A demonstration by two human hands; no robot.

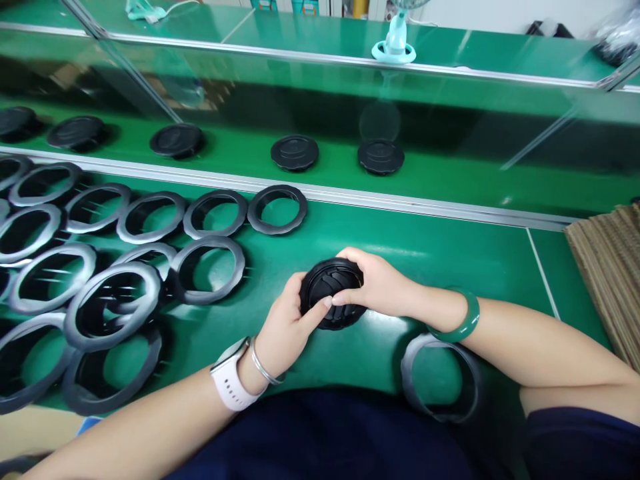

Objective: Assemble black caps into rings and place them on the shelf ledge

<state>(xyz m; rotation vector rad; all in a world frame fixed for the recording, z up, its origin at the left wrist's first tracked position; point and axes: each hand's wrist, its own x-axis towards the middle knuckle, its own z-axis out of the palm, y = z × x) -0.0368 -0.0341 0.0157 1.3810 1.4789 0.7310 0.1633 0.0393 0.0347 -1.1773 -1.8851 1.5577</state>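
Observation:
Both my hands grip a round black slatted disc, which looks like a plastic cap or vent (333, 283), above the green tabletop. My left hand (285, 327) wraps its left edge, thumb pressed on the slatted face. From the right, my right hand (377, 283) holds the opposite edge, with its thumb on the face beside the left thumb. The fingers beneath the disc are hidden. Near my right forearm a loose black ring (413, 373) rests on the table.
Many black rings (207, 270) cover the table's left side, some stacked. Along the conveyor strip (450, 173) behind a metal rail (400, 205) lie several black discs (295, 153). Cardboard sheets (607, 267) stand at the right. A small turquoise fan (395, 50) sits on the shelf above.

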